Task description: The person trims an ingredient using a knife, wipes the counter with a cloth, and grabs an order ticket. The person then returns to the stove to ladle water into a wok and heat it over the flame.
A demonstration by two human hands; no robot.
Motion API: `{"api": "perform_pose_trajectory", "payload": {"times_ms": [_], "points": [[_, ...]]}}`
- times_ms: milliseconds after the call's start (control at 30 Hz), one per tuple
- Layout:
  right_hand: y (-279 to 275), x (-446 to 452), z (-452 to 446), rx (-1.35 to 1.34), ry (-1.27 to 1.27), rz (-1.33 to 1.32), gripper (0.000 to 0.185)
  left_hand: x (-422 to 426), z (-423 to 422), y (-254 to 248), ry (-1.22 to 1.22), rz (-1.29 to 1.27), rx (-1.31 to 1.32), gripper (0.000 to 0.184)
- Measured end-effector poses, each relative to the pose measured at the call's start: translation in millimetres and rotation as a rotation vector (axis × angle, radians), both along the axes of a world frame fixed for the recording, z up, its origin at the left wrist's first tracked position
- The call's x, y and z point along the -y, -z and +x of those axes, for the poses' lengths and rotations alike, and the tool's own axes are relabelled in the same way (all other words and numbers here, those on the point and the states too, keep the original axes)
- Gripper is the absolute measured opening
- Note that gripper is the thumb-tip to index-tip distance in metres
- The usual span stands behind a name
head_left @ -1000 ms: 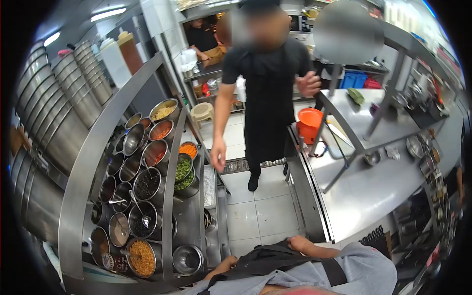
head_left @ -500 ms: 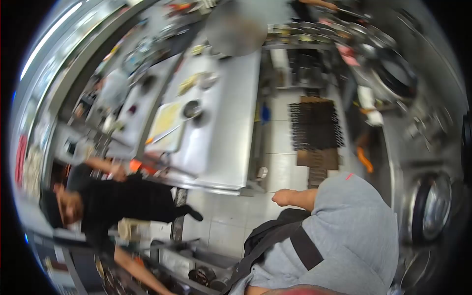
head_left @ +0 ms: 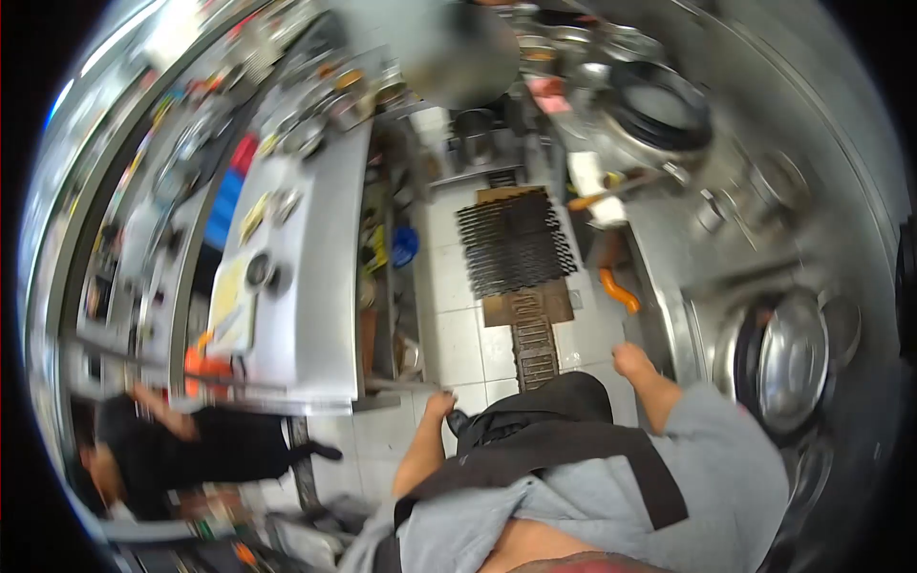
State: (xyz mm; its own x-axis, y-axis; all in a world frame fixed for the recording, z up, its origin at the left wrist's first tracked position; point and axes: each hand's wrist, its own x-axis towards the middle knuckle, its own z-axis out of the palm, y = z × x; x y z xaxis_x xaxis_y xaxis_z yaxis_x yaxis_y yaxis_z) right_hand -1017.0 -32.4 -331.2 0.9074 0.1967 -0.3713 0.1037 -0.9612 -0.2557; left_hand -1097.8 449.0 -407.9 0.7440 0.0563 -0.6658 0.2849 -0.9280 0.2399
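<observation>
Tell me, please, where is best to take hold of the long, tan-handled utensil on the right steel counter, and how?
Probably by its slim tan handle, near the free end, coming from the white tiled floor side, because that end points there.

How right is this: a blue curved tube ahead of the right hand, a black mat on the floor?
The colour is wrong: the head view shows an orange curved tube ahead of the right hand, and a black mat on the floor.
</observation>
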Motion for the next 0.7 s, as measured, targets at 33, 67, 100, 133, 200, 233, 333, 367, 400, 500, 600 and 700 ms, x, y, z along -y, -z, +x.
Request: {"api": "perform_pose_trajectory", "payload": {"times_ms": [33,67,100,133,200,233,333,367,400,500,600,700], "points": [[25,14,-7,0.016,0.028,0.006,0.016,7,18,14,-0.124,-0.065,0.070,0.037],[33,23,-13,-0.021,0.018,0.040,0.015,17,30,4,-0.089,-0.095,0.188,0.042],[61,34,-25,0.111,-0.025,0.102,0.014,27,39,-2,-0.091,-0.120,0.228,0.042],[61,32,-33,0.074,-0.027,0.044,0.015,38,44,-11,-0.118,-0.140,0.252,0.041],[63,28,-56,0.039,0.023,0.161,0.020,51,47,-18,-0.043,-0.143,0.197,0.041],[37,9,-66,-0.074,0.021,0.145,0.020,55,43,-19,-0.093,-0.152,0.175,0.041],[21,-16,-81,-0.200,-0.054,0.151,0.021,58,19,-43,-0.204,-0.168,0.050,0.043],[23,-20,-82,-0.208,-0.102,0.154,0.021,54,4,-37,-0.255,-0.157,0.088,0.044],[25,-21,-78,-0.213,-0.144,0.145,0.021,49,-11,-44,-0.274,-0.147,0.094,0.042],[33,-25,-54,-0.201,-0.241,0.118,0.020,22,-74,-10,-0.402,-0.086,0.033,0.032],[37,-34,-10,-0.174,-0.366,0.076,0.020,5,-157,-13,-0.578,0.031,-0.026,0.030],[116,-22,87,-0.157,-0.363,0.031,0.018,2,-245,3,-0.873,0.071,-0.146,0.031]]}}
